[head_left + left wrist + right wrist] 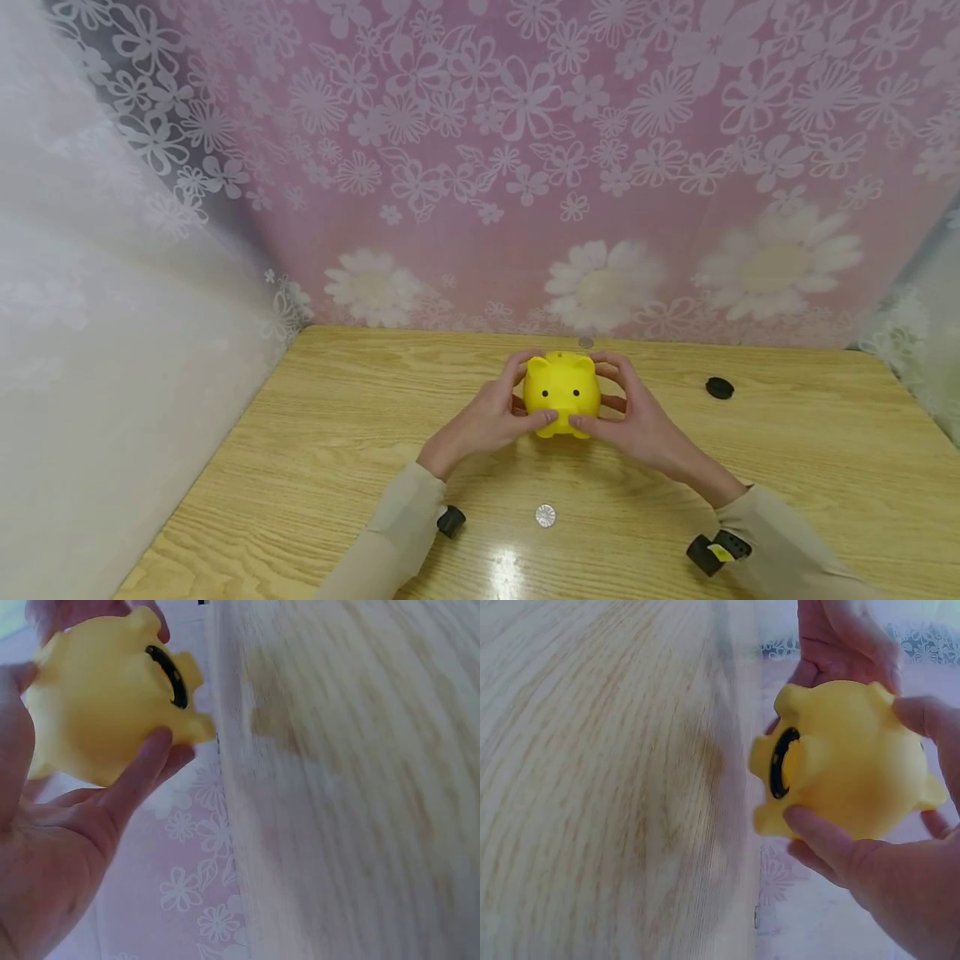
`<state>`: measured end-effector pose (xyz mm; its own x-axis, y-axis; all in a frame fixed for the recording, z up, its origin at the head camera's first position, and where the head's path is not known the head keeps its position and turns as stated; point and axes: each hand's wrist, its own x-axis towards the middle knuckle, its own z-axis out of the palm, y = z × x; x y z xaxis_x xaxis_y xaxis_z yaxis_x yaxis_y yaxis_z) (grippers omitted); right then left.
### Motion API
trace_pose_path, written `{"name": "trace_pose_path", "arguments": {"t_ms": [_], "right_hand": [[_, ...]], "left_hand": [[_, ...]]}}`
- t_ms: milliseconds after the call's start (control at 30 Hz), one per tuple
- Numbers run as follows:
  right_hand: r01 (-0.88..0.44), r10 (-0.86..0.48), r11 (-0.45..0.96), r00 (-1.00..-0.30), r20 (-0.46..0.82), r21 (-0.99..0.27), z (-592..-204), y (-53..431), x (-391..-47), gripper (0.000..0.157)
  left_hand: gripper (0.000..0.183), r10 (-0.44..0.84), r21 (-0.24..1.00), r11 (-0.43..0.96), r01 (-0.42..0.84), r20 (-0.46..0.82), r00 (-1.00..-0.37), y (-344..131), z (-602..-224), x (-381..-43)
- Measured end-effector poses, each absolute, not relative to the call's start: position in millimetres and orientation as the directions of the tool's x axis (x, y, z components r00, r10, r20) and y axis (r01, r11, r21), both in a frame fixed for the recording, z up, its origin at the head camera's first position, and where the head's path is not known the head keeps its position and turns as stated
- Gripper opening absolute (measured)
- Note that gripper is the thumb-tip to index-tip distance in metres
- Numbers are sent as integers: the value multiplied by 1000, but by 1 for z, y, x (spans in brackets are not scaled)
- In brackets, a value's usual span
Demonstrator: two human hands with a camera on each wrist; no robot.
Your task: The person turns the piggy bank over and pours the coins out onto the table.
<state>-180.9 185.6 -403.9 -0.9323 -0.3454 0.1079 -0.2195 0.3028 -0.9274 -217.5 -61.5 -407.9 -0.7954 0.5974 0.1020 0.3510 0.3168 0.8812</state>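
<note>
Fingers (pixel 613 403) partly hidden behind the piggy bank (pixel 561 377)

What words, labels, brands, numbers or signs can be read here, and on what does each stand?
None can be read.
Piggy bank: no lettering shows; a mark on top is too small to make out.
Near coin: lines show, but any writing is too small to read.
Far coin: too small and faint.
Yellow patch at the right wrist: too small.

Bright, even light fills the head view, with white glare low on the table (pixel 555 477) and a faint shadow under the piggy bank (pixel 562 387), while both wrist views look hazy and soft.
</note>
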Motion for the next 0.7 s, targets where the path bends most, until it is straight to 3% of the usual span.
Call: {"name": "trace_pose_path", "arguments": {"t_ms": [200,400,700], "right_hand": [[-452,-353,285,-870,346,-846,-413,182,-184,75],[-687,-345,355,-726,595,-634,-418,179,-189,71],[-813,-403,414,-568,718,-410,-412,176,-192,67]], "left_hand": [[77,596,835,246,493,271,-756,-61,-409,-217],[71,568,753,249,609,396,-722,-59,-409,-217],[67,548,556,279,783,578,-605,-58,-405,-215]]}}
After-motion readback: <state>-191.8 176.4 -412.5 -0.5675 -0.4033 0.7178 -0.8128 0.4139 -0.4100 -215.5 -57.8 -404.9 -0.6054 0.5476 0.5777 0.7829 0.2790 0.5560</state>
